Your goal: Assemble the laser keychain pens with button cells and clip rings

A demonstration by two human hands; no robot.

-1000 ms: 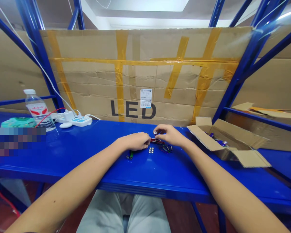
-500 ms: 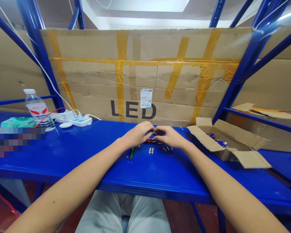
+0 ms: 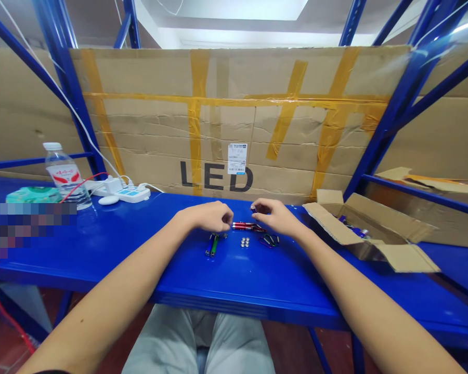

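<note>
My left hand (image 3: 213, 216) is curled closed above the left end of a slim red metal tube (image 3: 242, 226); what its fingers hold, if anything, is hidden. Between the thumb and forefinger of my right hand (image 3: 273, 215) is a small dark purple piece with a shiny end (image 3: 253, 209). Below my left hand lie a green tube (image 3: 215, 246) and a dark blue tube beside it, with small metal bits around them. Several silver button cells (image 3: 244, 242) sit together in the middle. Dark carabiner clips (image 3: 270, 240) lie in a bunch below my right hand.
An open cardboard box (image 3: 368, 228) with purple-blue parts stands at the right. To the left are a water bottle (image 3: 66, 176), a green packet (image 3: 33, 195) and a white power strip (image 3: 130, 194). A large taped carton (image 3: 152, 130) rises behind the blue table (image 3: 257, 280).
My hands have moved apart, the left one leftwards and the right one slightly rightwards. The red tube between them now shows more fully. The purple piece stays in my right fingers.
</note>
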